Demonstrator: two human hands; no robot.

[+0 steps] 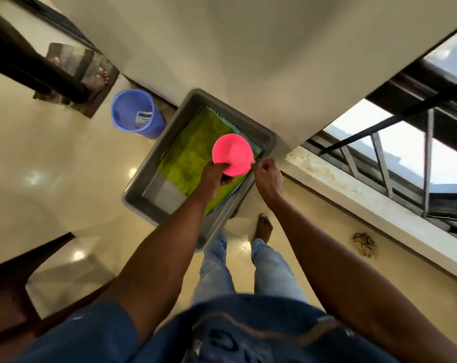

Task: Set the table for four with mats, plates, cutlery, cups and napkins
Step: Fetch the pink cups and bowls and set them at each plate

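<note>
A grey plastic tub point(143, 176) stands on the floor against the wall, with a lime-green cloth point(190, 150) lying over mats with teal scalloped edges inside it. My left hand point(214, 174) grips a pink plastic cup point(232, 154) by its base, above the tub. My right hand point(268, 176) hovers at the tub's right rim, just right of the cup, fingers curled and pinching together; what it pinches, if anything, is too small to tell.
A blue bucket point(137, 113) stands left of the tub. Another person's bare feet point(101, 76) are on a dark doormat at upper left. A window ledge point(366, 197) runs along the right. Dark wooden furniture point(7, 284) sits at lower left. My own feet stand just before the tub.
</note>
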